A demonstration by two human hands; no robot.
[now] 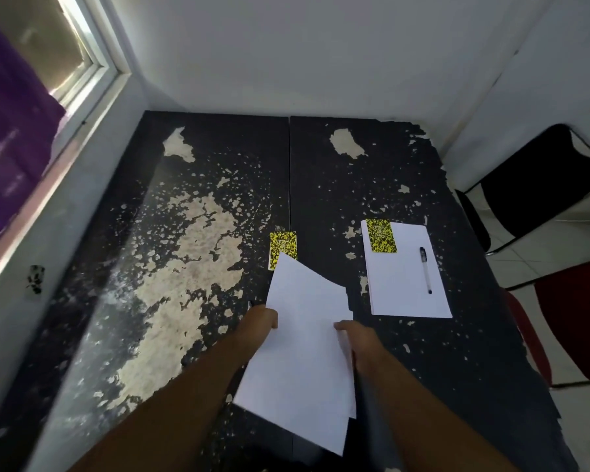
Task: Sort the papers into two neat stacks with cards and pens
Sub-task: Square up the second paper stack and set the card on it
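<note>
Both hands hold a loose bundle of white papers (304, 352) above the table's near middle. My left hand (261, 320) grips its left edge and my right hand (349, 332) grips its right edge; the sheets are fanned and skewed. Just beyond the bundle lies a yellow-and-black speckled card (283, 243), its near end hidden by the papers. To the right sits a neat stack of white paper (406, 287), with a second speckled card (381, 235) on its far left corner and a pen (425, 270) lying along its right side.
The black table (184, 233) has badly peeled paint and runs against a white wall and a window sill on the left. A black chair (539, 189) and a red chair (576, 318) stand off the table's right edge.
</note>
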